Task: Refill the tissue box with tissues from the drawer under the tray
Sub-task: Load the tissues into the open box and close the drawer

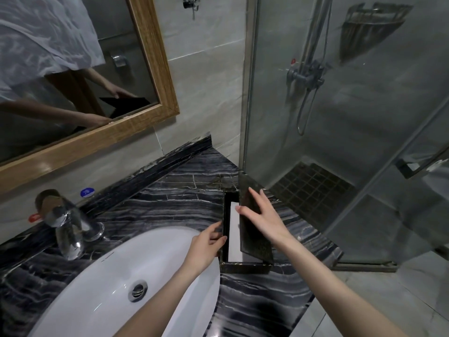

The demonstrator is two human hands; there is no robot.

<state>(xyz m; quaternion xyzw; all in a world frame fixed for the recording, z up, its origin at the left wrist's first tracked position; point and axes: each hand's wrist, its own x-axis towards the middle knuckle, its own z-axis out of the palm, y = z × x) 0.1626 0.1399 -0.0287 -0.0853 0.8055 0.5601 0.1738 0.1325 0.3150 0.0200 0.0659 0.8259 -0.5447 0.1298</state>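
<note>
Marble lid [252, 222] under right hand [261, 216]; left hand [206, 244] grips tissue box [245, 266].

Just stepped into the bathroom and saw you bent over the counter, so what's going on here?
A person is working on the dark tissue box on the marble counter beside the sink. The left hand grips the box's left wall, while the right hand lies on the lid, which is tilted up at an angle. White tissues show inside the open box.
</note>
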